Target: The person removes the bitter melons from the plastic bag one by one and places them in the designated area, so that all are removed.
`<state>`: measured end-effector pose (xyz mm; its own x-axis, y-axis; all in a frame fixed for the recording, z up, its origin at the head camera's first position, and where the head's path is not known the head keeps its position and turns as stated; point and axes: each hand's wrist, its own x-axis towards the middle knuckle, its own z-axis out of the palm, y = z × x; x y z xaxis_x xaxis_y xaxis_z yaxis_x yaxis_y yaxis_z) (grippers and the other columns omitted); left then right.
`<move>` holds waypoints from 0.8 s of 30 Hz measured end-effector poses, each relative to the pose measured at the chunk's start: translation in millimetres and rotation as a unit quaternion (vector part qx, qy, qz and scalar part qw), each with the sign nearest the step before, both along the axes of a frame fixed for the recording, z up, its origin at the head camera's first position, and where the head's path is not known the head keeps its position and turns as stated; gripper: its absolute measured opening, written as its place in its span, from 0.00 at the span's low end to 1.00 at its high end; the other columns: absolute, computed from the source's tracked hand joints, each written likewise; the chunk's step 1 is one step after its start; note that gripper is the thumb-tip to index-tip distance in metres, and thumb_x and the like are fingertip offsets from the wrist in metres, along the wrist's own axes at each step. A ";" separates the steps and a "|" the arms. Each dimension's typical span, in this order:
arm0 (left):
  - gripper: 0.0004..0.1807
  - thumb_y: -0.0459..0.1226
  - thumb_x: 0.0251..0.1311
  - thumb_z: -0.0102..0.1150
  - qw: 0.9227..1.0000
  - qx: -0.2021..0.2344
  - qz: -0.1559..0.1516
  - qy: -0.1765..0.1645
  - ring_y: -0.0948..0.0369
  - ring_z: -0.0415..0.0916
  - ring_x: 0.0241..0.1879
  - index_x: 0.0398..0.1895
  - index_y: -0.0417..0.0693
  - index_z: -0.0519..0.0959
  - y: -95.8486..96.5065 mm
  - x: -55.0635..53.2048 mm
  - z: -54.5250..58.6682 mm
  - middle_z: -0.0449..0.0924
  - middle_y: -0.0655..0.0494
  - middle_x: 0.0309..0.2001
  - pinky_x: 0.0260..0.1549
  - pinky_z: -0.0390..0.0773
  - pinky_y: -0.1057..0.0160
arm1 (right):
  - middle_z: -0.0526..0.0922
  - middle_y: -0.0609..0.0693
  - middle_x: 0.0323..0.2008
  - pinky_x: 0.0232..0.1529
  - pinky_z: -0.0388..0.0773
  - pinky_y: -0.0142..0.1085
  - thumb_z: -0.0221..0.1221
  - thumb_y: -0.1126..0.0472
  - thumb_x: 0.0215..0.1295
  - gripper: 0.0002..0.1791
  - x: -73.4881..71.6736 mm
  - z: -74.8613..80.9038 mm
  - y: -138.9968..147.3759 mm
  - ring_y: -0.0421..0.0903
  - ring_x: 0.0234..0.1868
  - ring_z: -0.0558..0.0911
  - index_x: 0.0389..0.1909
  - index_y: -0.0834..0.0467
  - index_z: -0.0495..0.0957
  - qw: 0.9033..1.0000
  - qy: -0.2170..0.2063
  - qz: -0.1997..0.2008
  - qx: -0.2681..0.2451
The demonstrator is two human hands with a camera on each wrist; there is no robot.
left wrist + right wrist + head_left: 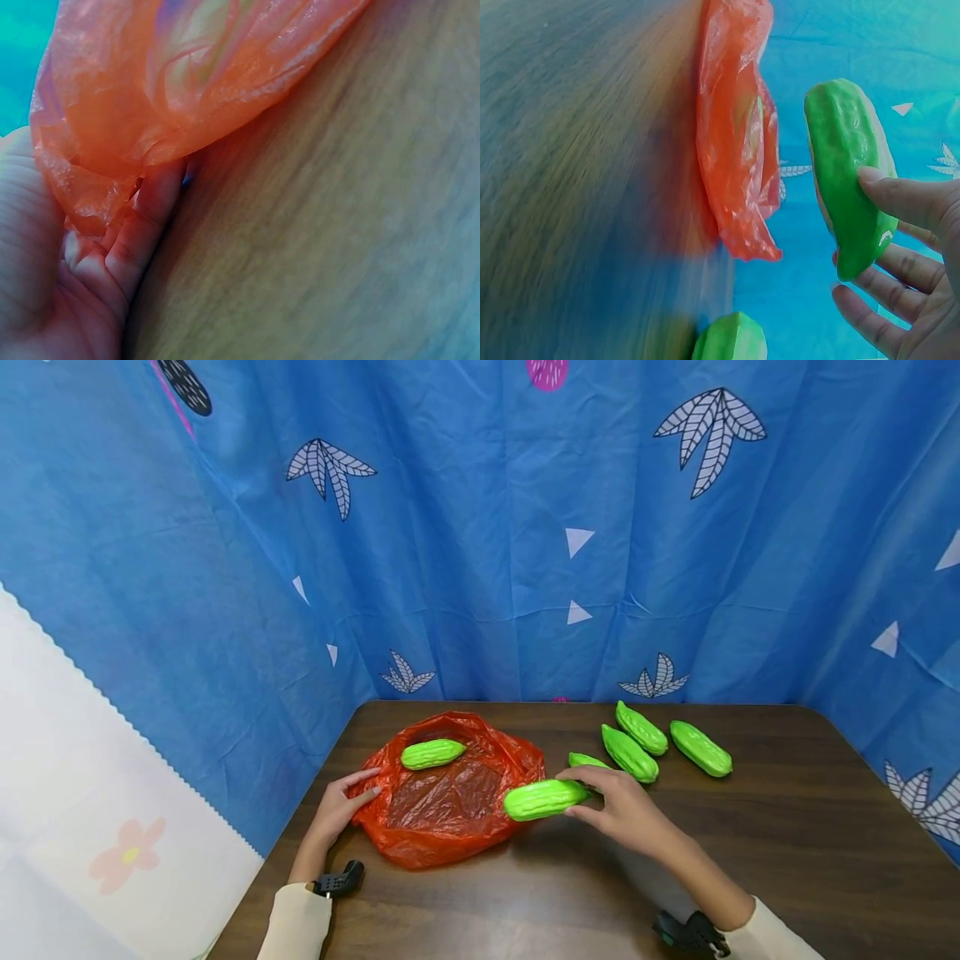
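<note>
A red plastic bag (450, 852) lies spread on the table with its mouth open upward. Inside it, toward the back left, is one bright green bitter melon (432, 754). My left hand (337, 808) holds the bag's left rim, and in the left wrist view the thin plastic (97, 195) passes between thumb and fingers. Over the bag's right edge, my right hand (618, 810) pinches another bitter melon (542, 800) by one end. The right wrist view has this melon (847, 165) raised off the table, thumb on one side and fingers on the other.
Several more bitter melons lie right of the bag: one partly behind my right hand (587, 762), two side by side (630, 754) (641, 729), and one farther right (701, 749). Blue patterned curtain (480, 568) hangs along the brown table's (810, 827) back and sides.
</note>
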<state>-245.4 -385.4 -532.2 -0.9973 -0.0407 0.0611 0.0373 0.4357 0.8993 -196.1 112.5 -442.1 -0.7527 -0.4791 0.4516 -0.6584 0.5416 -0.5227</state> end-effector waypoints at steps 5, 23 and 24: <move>0.27 0.44 0.64 0.69 1.000 0.007 -0.002 -0.002 0.43 0.70 0.65 0.64 0.44 0.79 -0.9 -1.1 0.2 0.73 0.39 0.67 0.56 0.78 0.61 | 0.86 0.46 0.54 0.49 0.82 0.48 0.77 0.61 0.53 0.26 2.7 0.5 9.5 0.49 0.56 0.83 0.55 0.52 0.84 1.000 -0.007 -0.006 -0.002; 0.27 0.42 0.64 0.69 0.999 0.040 -0.005 -0.007 0.43 0.72 0.64 0.65 0.43 0.79 1.4 -0.6 -2.6 0.72 0.38 0.68 0.47 0.80 0.69 | 0.86 0.44 0.51 0.45 0.84 0.43 0.78 0.64 0.49 0.27 14.3 -7.4 45.9 0.46 0.52 0.85 0.54 0.52 0.84 0.999 0.037 -0.018 0.012; 0.28 0.42 0.64 0.69 0.999 0.037 -0.005 -0.007 0.43 0.71 0.64 0.65 0.42 0.79 1.2 -0.7 -2.5 0.72 0.38 0.68 0.48 0.79 0.69 | 0.86 0.43 0.51 0.45 0.84 0.44 0.78 0.64 0.49 0.28 15.0 -7.3 47.5 0.46 0.52 0.85 0.54 0.52 0.84 0.999 0.037 -0.018 0.013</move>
